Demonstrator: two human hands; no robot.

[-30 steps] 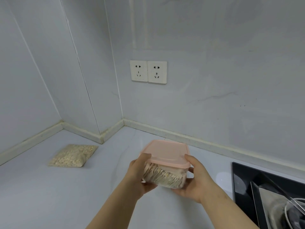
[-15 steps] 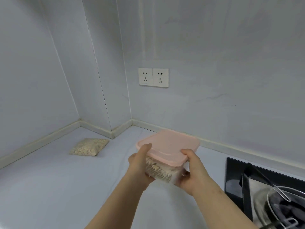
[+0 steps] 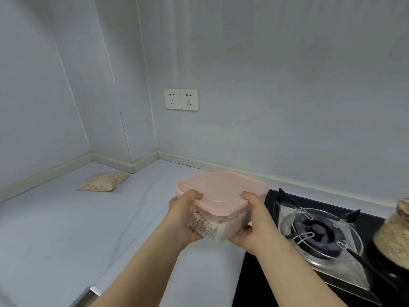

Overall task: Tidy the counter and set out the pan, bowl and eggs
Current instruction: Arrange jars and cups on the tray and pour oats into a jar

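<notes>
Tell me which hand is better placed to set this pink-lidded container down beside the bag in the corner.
Left. The left hand grips the container on the side facing the bag; the right hand is on the stove side.

The jar of oats (image 3: 396, 235) at the right was cut off by the frame edge and blurred, so its lid could not be made out. The gas stove (image 3: 321, 231) ran out of frame at the lower right. Both forearms left the frame at the bottom. The left hand (image 3: 183, 214) and right hand (image 3: 254, 222) hid the sides and underside of the clear container (image 3: 218, 224); its pale contents were too smeared to identify. The contents of the small bag (image 3: 103, 185) were too small to name.
</notes>
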